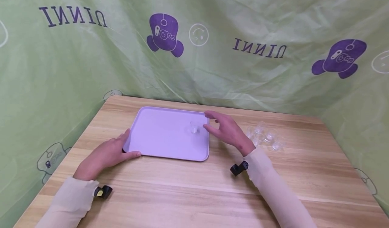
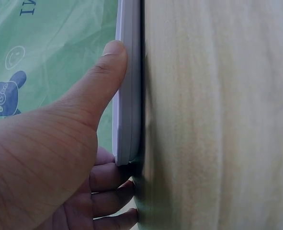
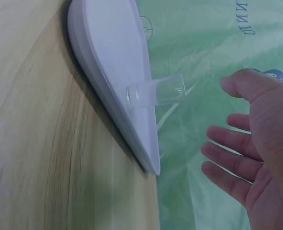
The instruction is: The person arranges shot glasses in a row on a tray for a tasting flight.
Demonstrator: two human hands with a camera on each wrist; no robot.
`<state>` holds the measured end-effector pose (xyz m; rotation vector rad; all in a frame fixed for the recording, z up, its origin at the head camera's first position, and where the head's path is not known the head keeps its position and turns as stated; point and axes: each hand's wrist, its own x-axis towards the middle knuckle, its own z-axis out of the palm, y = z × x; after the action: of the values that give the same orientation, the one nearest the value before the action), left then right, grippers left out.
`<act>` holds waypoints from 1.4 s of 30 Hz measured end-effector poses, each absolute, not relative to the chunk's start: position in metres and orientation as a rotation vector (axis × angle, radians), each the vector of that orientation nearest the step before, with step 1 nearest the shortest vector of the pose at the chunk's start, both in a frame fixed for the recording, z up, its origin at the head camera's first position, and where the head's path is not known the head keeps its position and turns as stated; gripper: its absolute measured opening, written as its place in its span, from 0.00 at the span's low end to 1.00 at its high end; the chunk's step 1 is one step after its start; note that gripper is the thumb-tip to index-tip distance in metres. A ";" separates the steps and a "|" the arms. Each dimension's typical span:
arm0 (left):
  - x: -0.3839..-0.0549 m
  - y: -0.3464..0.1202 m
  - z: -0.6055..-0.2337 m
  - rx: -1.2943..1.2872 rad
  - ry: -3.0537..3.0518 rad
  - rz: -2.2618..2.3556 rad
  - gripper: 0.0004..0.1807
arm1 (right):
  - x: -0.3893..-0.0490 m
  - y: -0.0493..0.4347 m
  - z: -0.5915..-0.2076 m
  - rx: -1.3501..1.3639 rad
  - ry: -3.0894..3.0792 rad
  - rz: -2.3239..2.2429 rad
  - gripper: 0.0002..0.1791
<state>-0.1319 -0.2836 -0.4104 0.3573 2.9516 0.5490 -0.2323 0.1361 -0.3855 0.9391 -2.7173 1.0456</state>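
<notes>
A pale purple rectangular tray lies on the table. My left hand grips its near left corner: the thumb lies along the front rim, while the other fingers bend round the left side, partly hidden. On the tray's right part stands a small clear cup, upright. Just to the right of that cup, above the tray's right edge, is my right hand, with thumb and fingers spread apart. In the right wrist view a gap separates the clear cup from the fingers, and the hand holds nothing.
Several more small clear cups stand in a cluster on the table, right of the right hand. The wooden table meets a green printed curtain at the back and sides.
</notes>
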 end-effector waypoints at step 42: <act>-0.132 -0.286 -0.415 0.366 2.954 0.528 0.66 | -0.180 0.277 -0.373 0.552 -2.612 0.821 0.27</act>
<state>-0.1316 -0.2858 -0.4152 0.3656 2.9540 0.5283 -0.1798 0.2773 -0.3731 0.5523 -2.6123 0.8208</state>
